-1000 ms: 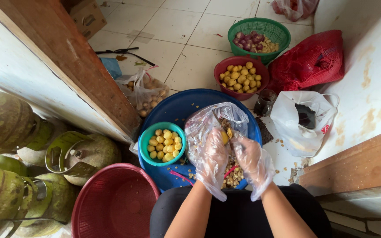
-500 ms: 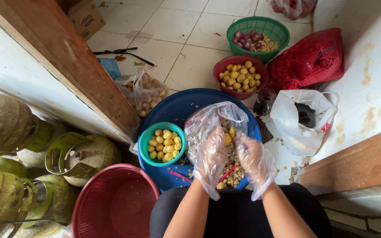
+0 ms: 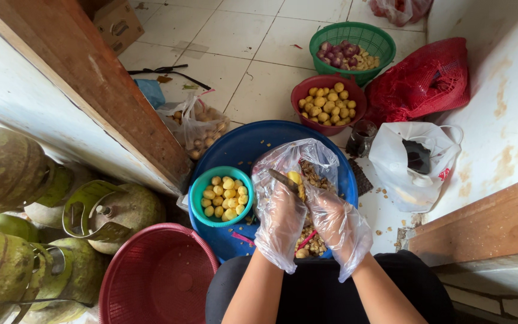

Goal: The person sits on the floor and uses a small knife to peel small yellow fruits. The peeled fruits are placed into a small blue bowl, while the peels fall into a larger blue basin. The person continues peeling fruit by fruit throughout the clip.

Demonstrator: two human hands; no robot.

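Both hands wear loose clear plastic gloves and work over a big blue basin point(image 3: 241, 150) on the floor. My left hand point(image 3: 283, 216) grips a small yellow peeled piece point(image 3: 295, 177). My right hand point(image 3: 331, 219) is closed around a knife whose blade point(image 3: 283, 180) rests against that piece. Under the hands lies a heap of brown peelings point(image 3: 316, 174). Just left of them, a teal bowl point(image 3: 202, 186) inside the basin holds several yellow peeled pieces.
A red bowl point(image 3: 304, 93) of yellow pieces and a green basket point(image 3: 337, 33) stand farther out. A red mesh sack point(image 3: 427, 81), a white plastic bag point(image 3: 415, 165), a clear bag point(image 3: 196, 129), a red basket point(image 3: 157, 276) and green gas cylinders point(image 3: 13, 174) surround the basin.
The hands have shifted slightly over the basin, and the yellow piece has turned against the knife blade. Everything else stays put.
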